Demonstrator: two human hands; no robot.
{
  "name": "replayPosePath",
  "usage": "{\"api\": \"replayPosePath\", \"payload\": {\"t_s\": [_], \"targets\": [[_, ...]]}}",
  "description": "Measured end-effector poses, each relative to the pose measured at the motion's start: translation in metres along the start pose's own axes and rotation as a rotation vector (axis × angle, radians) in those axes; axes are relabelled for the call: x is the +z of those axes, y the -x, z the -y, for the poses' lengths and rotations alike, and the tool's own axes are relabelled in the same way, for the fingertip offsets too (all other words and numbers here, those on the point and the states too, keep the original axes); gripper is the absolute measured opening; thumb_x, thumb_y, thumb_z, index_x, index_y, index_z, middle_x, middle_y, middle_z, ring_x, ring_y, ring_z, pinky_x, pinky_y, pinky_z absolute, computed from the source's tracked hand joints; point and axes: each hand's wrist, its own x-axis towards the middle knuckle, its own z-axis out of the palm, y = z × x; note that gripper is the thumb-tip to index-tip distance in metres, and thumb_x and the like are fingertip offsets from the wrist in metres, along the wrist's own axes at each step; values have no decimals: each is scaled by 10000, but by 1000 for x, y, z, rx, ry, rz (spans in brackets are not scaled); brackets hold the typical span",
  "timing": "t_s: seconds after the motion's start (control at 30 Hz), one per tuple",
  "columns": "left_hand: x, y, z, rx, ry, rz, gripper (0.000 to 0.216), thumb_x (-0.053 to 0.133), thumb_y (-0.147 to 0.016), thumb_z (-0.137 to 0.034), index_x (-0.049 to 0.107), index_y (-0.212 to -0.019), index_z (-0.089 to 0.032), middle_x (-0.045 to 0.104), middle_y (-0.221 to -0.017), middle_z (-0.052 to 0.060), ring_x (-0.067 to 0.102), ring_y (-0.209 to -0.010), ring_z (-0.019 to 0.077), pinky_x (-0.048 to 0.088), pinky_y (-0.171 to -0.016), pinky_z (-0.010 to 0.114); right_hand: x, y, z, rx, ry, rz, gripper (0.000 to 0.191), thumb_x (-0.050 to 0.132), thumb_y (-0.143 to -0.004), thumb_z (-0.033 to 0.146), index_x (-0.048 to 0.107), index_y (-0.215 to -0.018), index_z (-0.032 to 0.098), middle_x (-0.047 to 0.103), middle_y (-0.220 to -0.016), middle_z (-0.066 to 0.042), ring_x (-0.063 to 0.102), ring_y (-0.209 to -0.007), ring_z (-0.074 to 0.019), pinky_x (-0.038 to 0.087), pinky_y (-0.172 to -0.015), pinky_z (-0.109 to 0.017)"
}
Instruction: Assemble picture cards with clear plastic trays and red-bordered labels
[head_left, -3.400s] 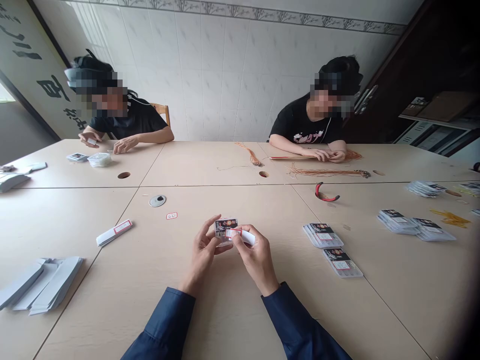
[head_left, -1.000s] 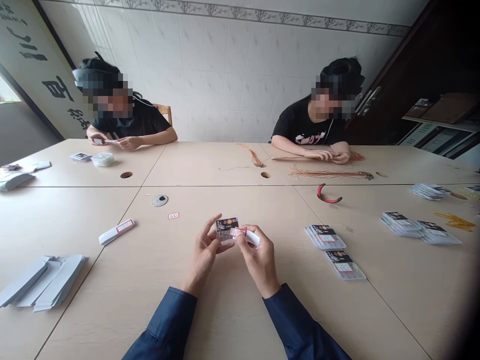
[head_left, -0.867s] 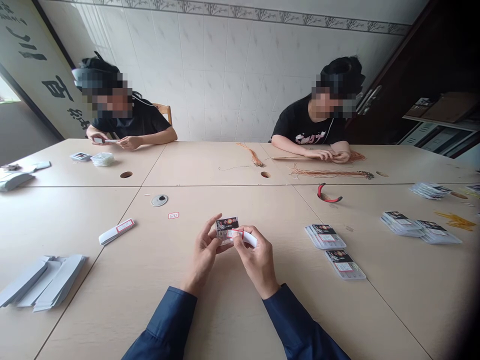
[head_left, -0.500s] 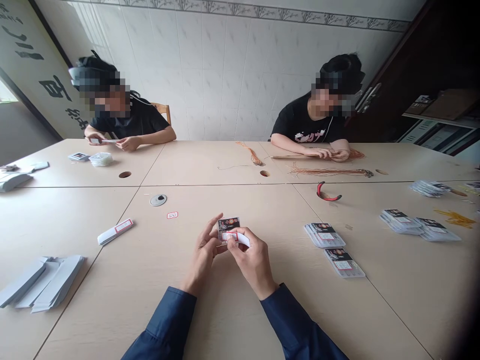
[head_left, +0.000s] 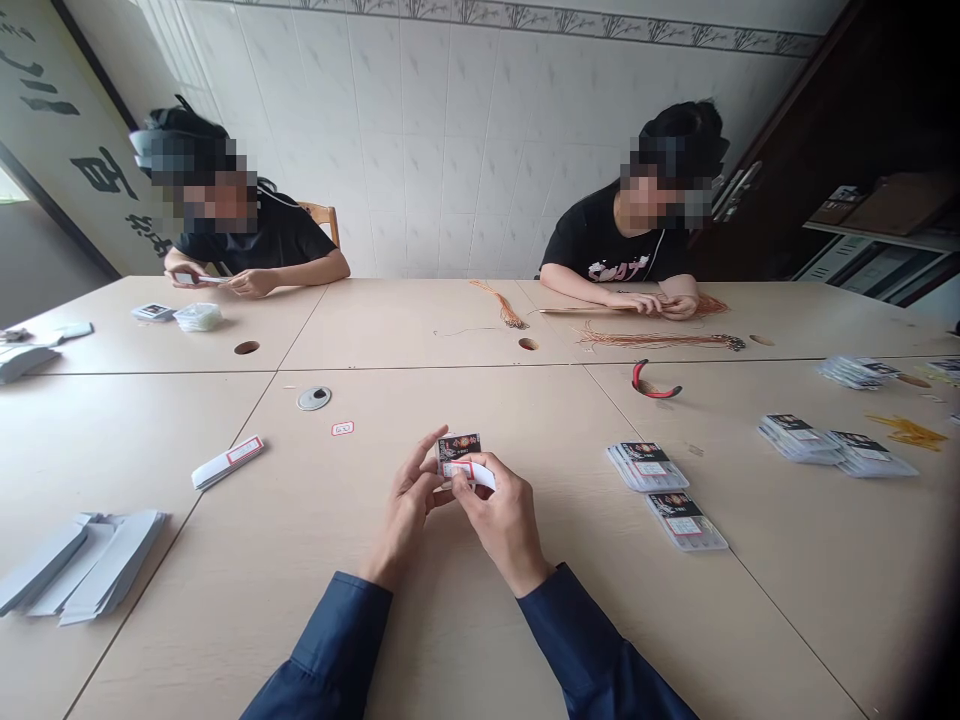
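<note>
item: small clear packet (head_left: 459,446) with a dark printed header, held upright over the near middle of the table (head_left: 247,560), between both hands, equally near each.
left hand (head_left: 409,508): thumb and fingers pinch the packet's left edge, index finger lifted loose.
right hand (head_left: 506,525): curled, pinching a white red-bordered label strip (head_left: 481,475) (laid against the packet's lower front).

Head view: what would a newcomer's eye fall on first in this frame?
In the centre, the left hand holds a small packet above the table, and the right hand holds a white sticker strip against it. To the right lie stacks of similar packets. Across the table sit a person on the left and a person on the right, who is handling orange cords.
</note>
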Motion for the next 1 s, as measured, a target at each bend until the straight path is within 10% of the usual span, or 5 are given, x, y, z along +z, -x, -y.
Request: {"api": "replayPosePath", "payload": {"t_s": [1.0], "targets": [[2, -1, 0, -5, -38, -35, 578, 611, -779, -251, 502, -1347, -227, 694, -1129, 93, 657, -1013, 260, 526, -845, 375, 2, 1, -5, -27, -5, -17, 121, 602, -849, 306, 651, -876, 198, 723, -797, -26, 659, -657, -153, 510, -604, -228]]}}
